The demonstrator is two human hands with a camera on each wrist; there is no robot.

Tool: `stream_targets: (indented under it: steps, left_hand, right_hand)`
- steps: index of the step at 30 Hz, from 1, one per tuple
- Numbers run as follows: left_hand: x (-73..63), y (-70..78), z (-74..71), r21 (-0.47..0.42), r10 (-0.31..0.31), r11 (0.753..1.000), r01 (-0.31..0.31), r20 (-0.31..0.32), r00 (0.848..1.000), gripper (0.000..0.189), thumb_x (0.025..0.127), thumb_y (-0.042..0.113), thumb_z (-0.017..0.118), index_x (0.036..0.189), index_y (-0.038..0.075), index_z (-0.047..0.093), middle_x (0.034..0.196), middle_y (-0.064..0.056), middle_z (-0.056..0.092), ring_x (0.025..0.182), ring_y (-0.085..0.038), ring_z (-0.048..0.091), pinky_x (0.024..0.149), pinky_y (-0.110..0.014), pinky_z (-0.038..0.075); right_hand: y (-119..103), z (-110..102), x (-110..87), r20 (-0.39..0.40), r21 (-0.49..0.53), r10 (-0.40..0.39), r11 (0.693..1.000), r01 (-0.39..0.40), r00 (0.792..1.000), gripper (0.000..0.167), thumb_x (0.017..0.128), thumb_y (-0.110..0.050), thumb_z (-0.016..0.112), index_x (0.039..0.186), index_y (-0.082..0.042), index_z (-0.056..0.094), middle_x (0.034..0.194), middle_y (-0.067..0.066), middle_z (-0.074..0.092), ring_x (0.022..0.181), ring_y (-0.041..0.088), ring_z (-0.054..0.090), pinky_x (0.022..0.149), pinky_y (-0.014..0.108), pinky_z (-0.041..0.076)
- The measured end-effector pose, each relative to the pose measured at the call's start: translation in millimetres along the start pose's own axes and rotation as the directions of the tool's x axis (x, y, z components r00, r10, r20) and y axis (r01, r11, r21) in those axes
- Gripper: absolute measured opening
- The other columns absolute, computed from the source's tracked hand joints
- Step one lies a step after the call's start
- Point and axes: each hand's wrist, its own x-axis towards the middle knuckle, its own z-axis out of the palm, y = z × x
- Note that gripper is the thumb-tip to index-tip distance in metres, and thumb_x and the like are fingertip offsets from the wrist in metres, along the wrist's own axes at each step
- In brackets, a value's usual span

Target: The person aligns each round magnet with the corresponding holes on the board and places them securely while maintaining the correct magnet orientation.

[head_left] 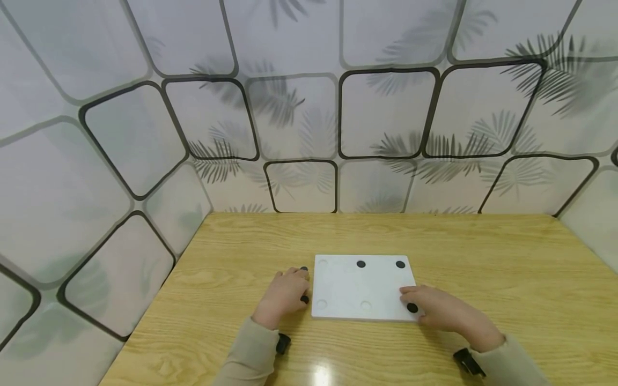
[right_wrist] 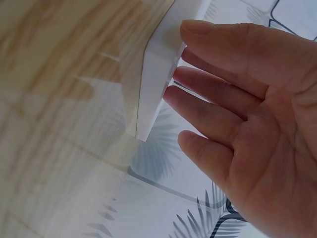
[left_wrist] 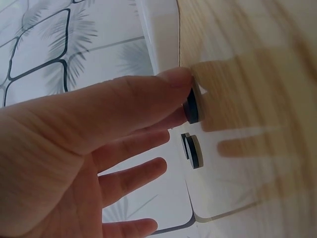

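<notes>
A white board (head_left: 357,289) with round recesses lies on the table; black discs fill its back middle (head_left: 361,264), back right (head_left: 401,264) and front right (head_left: 412,307) recesses. My left hand (head_left: 285,294) is just left of the board, thumb and index finger pinching a black disc (left_wrist: 192,107) at the tabletop. Close by it sits another black disc (left_wrist: 194,151). At the board's front right corner rests my right hand (head_left: 441,310), its fingers extended over the top. In the right wrist view its thumb (right_wrist: 198,28) touches the board's edge.
The wooden table (head_left: 251,236) meets a patterned wall (head_left: 299,123) at the back, and that covering continues along the left side. Round recesses at the board's back left (head_left: 323,262), front left (head_left: 321,304) and front middle (head_left: 365,305) hold no disc.
</notes>
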Motion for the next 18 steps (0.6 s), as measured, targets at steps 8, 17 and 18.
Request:
stream_targets:
  steps: [8, 17, 18]
  left_hand:
    - [2.4, 0.5, 1.4, 0.054, -0.023, 0.998, 0.02, 0.04, 0.999, 0.03, 0.071, 0.023, 0.073, 0.053, 0.016, 0.05, 0.118, -0.002, 0.053, 0.112, -0.025, 0.044, 0.085, -0.05, 0.037]
    - [2.2, 4.4, 0.8, 0.045, -0.016, 0.999, 0.014, 0.058, 0.998, 0.026, 0.072, 0.02, 0.073, 0.055, 0.016, 0.053, 0.113, -0.003, 0.052, 0.114, -0.025, 0.042, 0.085, -0.051, 0.037]
    - [1.9, 4.7, 0.8, 0.038, -0.017, 0.999, 0.014, 0.059, 0.998, 0.027, 0.072, 0.02, 0.073, 0.054, 0.016, 0.053, 0.113, -0.003, 0.052, 0.114, -0.025, 0.042, 0.085, -0.052, 0.037]
  right_hand:
    - [0.5, 0.3, 0.2, 0.0, -0.003, -0.003, 1.0, 0.003, 1.0, 0.04, 0.071, 0.013, 0.062, 0.109, 0.005, 0.057, 0.121, 0.02, 0.049, 0.111, 0.039, 0.043, 0.089, 0.048, 0.035]
    - [0.7, 0.3, 1.0, 0.003, -0.019, -0.003, 1.0, 0.003, 1.0, 0.04, 0.071, 0.012, 0.061, 0.11, 0.005, 0.057, 0.121, 0.02, 0.049, 0.112, 0.039, 0.043, 0.089, 0.049, 0.035]
    - [0.6, 0.2, 1.3, 0.004, -0.017, 0.001, 1.0, -0.001, 1.0, 0.04, 0.071, 0.012, 0.061, 0.11, 0.005, 0.057, 0.122, 0.019, 0.049, 0.112, 0.038, 0.043, 0.089, 0.049, 0.034]
